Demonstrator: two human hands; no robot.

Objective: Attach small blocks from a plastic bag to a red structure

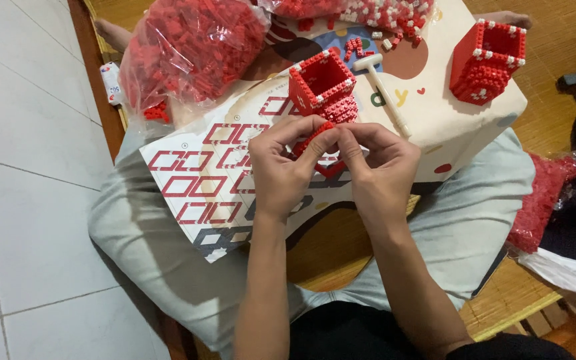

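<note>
Two bare hands meet at the centre of the view, over a person's lap in grey trousers [148, 247]. From largest to smallest: a cream cushion-like board [488, 120] fills the twelve to two o'clock area. A clear bag of red bricks [191, 50] lies at eleven o'clock. A sheet of building diagrams [198, 177] spreads at nine o'clock. Two open red brick boxes stand on the board, one at two o'clock [487, 61], one just above the hands [321, 83]. The left hand [281, 167] and right hand [378, 167] pinch a small red brick piece [315, 137] between closed fingertips.
</note>
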